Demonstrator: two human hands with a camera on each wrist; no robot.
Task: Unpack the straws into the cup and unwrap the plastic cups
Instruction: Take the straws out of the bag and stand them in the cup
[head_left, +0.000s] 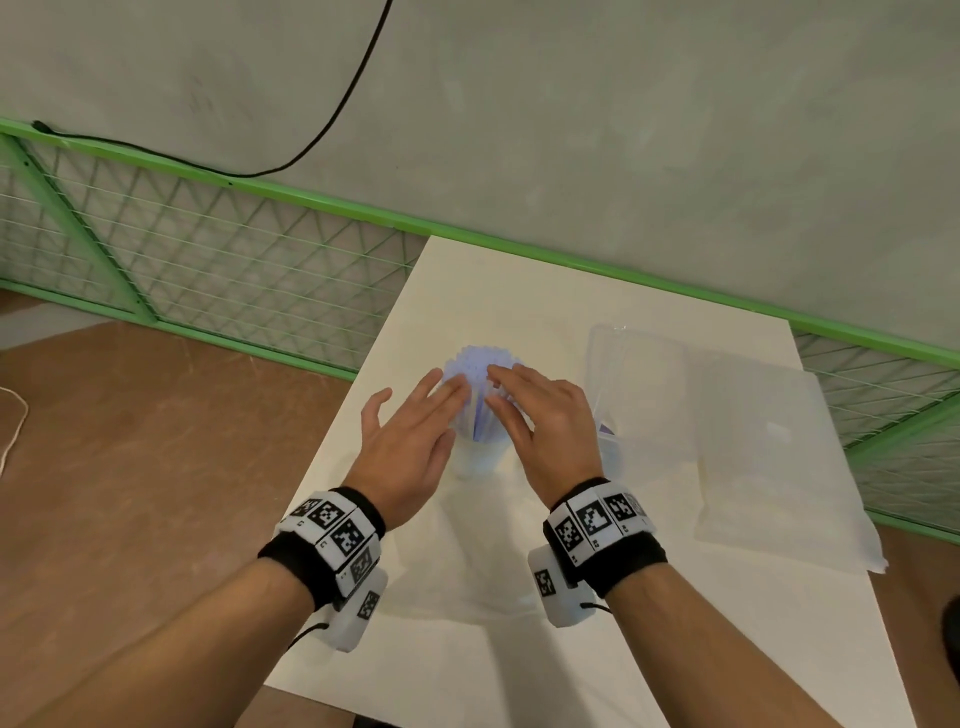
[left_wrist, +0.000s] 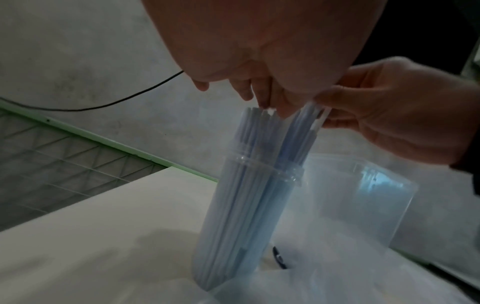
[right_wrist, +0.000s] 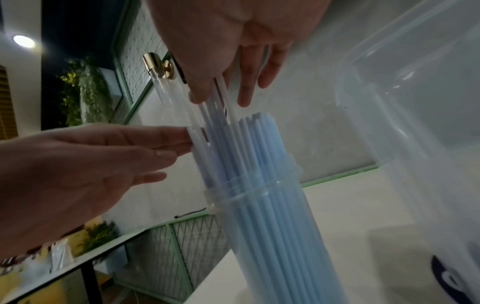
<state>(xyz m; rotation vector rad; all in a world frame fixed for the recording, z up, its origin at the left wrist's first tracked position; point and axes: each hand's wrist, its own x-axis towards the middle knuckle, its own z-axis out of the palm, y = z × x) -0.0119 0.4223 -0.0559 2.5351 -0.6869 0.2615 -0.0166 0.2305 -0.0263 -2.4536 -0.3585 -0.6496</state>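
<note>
Both hands' straight fingers, left hand (head_left: 410, 441) and right hand (head_left: 545, 421), touch straws (head_left: 480, 364) in cup (head_left: 475, 457).

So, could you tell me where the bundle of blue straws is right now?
In the head view the straws stand upright in the clear cup mid-table, between the left hand and right hand, left of the wrapped cups.
</note>
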